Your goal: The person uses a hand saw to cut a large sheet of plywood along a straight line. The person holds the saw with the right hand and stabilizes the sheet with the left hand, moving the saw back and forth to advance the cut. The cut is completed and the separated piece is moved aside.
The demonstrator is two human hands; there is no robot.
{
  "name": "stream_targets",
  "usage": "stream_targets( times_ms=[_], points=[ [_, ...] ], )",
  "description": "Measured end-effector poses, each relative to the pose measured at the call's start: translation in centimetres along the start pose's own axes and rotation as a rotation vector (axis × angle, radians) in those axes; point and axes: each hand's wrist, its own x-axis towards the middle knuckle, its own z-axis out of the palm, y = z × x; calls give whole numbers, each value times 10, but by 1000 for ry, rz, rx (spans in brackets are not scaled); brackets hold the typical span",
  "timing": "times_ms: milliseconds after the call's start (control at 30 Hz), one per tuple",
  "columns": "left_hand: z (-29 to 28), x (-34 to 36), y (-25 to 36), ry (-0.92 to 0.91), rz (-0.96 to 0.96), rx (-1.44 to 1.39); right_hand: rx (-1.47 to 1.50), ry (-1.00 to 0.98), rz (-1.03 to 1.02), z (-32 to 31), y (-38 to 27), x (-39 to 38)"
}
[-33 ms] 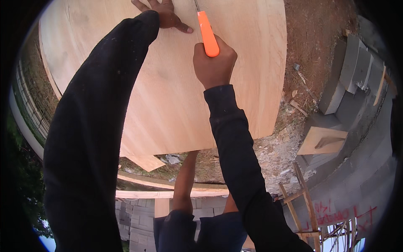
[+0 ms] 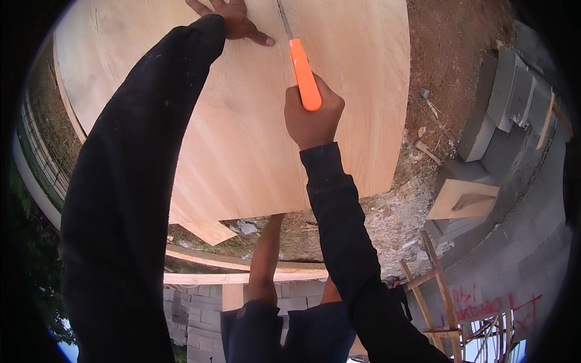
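Observation:
A large pale plywood sheet (image 2: 242, 151) spreads out in front of me. My right hand (image 2: 315, 124) is closed round the orange handle of a handsaw (image 2: 305, 75). The narrow grey blade runs away from me along the sheet and leaves the picture at the top edge, so its far end is hidden. To the left of the blade, my left hand (image 2: 241, 23) lies flat on the plywood with its fingers spread and the thumb pointing toward the saw. The upper edge cuts off part of that hand.
Grey blocks (image 2: 508, 91) are stacked at the right, with a square wooden float (image 2: 440, 202) by them. A plywood offcut (image 2: 209, 232) shows under the sheet's near edge. Long timber strips (image 2: 236, 278) lie closer to my legs. A wooden frame (image 2: 445, 290) stands at lower right.
My right hand has drawn the saw back toward me, and more of the blade shows. My left hand stays on the sheet; the whole view has shifted slightly.

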Motion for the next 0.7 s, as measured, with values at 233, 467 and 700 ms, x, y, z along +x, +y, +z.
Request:
stream_targets(
  times_ms=[233, 467, 700],
  points=[
    [-5, -7, -2, -73, -56, -60, -142, -11, 54, -65, -13, -111],
    [-12, 1, 4, 13, -24, -32, 65, 51, 3, -9, 4, -9],
    [-12, 3, -5, 14, -11, -6, -102, 43, -21, -56, -3, -86]
  ],
)
